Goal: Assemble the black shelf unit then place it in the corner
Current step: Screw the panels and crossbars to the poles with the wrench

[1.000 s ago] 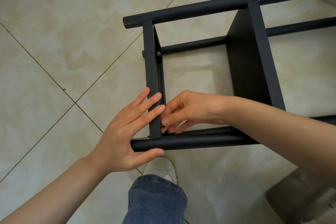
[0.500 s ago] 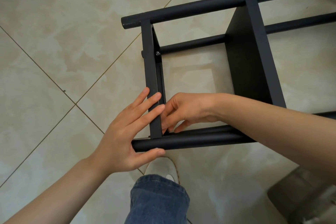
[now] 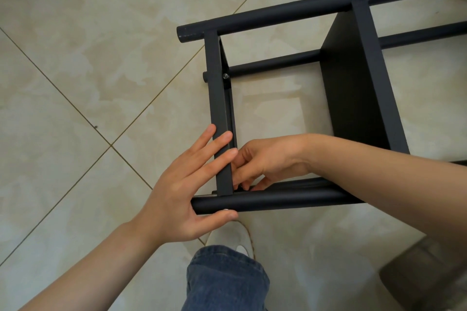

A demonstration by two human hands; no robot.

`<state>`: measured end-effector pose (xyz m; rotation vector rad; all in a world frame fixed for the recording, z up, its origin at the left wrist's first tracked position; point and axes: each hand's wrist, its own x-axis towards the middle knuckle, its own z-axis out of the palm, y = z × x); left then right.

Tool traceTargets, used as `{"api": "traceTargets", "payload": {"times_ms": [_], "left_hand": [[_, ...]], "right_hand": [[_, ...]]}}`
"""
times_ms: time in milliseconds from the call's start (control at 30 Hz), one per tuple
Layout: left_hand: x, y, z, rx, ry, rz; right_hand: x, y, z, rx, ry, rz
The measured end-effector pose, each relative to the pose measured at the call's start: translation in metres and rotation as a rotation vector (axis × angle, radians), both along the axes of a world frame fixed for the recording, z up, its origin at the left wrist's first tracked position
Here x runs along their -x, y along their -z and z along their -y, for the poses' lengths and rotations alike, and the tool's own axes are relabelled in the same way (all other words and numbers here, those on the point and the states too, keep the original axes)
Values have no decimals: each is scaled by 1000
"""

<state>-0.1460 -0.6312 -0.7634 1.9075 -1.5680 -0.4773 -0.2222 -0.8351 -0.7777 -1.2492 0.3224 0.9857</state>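
Shelf unit (image 3: pixel 353 83) on its side on the tiled floor (image 3: pixel 75 83); both hands at its near-left corner joint.

Your left hand (image 3: pixel 182 192): fingers straight, slightly spread, laid flat across the crossbar (image 3: pixel 219 98), thumb against the near tube (image 3: pixel 278 201). Your right hand (image 3: pixel 265 161): fingers curled, tips tucked into the crossbar-to-tube joint; cannot tell whether they pinch anything. Long tubes run left to right, rising rightward, ends pointing left. Your shoe (image 3: pixel 232 237) sits just below.

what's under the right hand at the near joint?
The right hand covers the corner where the crossbar meets the near tube. Its fingers curl into it; any screw there is hidden.
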Motion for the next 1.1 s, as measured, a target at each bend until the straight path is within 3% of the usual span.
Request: {"api": "traceTargets", "payload": {"times_ms": [1100], "left_hand": [[2, 0, -1, 3, -3, 3]], "right_hand": [[3, 5, -5, -23, 15, -47]]}}
